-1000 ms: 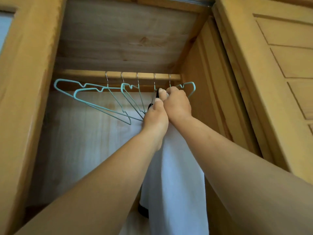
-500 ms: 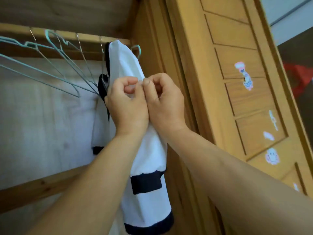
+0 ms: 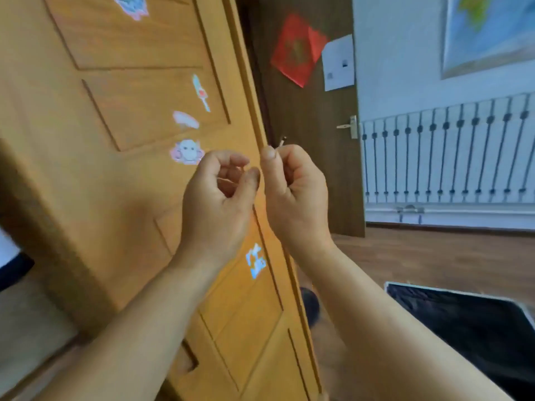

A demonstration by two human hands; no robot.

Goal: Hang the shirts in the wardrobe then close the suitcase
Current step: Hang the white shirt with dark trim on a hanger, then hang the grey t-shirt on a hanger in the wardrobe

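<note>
Closest to me, low on the right, lies the open suitcase (image 3: pixel 474 337), its dark lining facing up on the wooden floor (image 3: pixel 434 256); it has yet to be closed, and I see no shirt in the part that shows. Just above it, both forearms reach forward with the hands raised side by side in front of the wardrobe door (image 3: pixel 130 140). The left hand (image 3: pixel 215 202) has its fingers loosely curled toward the thumb, and I cannot make out anything between them. The right hand (image 3: pixel 292 191) is curled tighter, and a thin pale sliver pokes up past its thumb; it may be pinching some small scrap, but it is too small to name. My guess is that the hands are held up like this while the person turns away from the wardrobe toward the case. The door, dotted with cartoon stickers (image 3: pixel 186 151), stands swung open, which suits the hanging job. A white and dark bit of cloth (image 3: pixel 11 259) shows at the far left edge, likely a hung shirt. Farther off stand a dark room door (image 3: pixel 312 140) with a red paper (image 3: pixel 298 49) on it, and a white radiator (image 3: pixel 445 151) under a map.
</note>
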